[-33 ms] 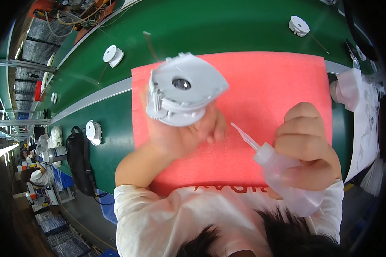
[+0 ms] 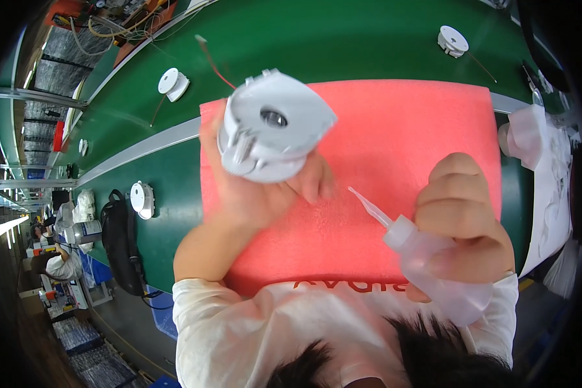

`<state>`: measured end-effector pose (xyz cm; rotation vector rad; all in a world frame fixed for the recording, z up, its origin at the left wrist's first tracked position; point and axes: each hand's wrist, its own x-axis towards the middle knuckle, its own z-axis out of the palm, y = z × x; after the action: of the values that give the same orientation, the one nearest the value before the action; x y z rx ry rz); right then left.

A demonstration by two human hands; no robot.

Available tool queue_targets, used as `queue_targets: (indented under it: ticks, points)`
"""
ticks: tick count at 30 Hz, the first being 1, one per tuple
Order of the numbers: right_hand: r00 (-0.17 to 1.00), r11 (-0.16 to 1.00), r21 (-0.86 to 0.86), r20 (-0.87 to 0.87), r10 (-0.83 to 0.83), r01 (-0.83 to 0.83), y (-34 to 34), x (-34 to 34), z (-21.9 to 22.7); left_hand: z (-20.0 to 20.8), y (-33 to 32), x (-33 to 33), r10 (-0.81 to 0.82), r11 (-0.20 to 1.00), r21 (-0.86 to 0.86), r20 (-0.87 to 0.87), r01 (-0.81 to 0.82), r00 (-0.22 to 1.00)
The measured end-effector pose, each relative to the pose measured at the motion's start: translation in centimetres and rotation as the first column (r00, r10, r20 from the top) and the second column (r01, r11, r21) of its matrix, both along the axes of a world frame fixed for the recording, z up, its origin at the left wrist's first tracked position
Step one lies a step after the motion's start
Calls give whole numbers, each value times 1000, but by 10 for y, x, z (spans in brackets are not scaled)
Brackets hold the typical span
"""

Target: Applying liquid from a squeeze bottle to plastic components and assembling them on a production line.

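Note:
My left hand (image 2: 258, 200) is closed around a white plastic housing (image 2: 252, 108), held raised over a pink foam mat (image 2: 381, 123). This housing has a pointed end toward the right, a dark round opening in its face and a gear-like edge near my palm. A thin red wire with a small connector sticks out at its far left. In my right hand (image 2: 459, 213) is a translucent squeeze bottle (image 2: 456, 294), gripped round its body. Its narrow nozzle points up and left, apart from the housing.
Similar white round units with wires lie on the green bench: one unit (image 2: 173, 84) at far left, another unit (image 2: 452, 41) at far right, a third (image 2: 142, 199) left of the mat. A black bag (image 2: 119, 242) lies at the left; white plastic bags (image 2: 543, 161) stand at the right.
My left hand and the housing have shifted slightly up and to the left, and the wire has swung with them. My right hand and the squeeze bottle look almost still.

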<state>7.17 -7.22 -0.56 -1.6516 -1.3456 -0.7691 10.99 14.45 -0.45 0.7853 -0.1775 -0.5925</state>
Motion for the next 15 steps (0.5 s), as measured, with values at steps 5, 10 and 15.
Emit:
queue_targets:
  ticks: [5, 10, 15]
  points:
    - [965, 1000, -5, -260, 27, -29, -6, 5, 9, -8, 29, 98, -104, 473, 728, 606, -497, 788]
    - [970, 999, 6, -239, -34, 37, -2, 10, 5, -20, 35, 160, -586, -215, 579, 568, -786, 578]
    - [964, 996, -89, -262, -38, 15, -9, 16, 4, -16, 80, 197, -943, -190, 183, 240, -965, 231]
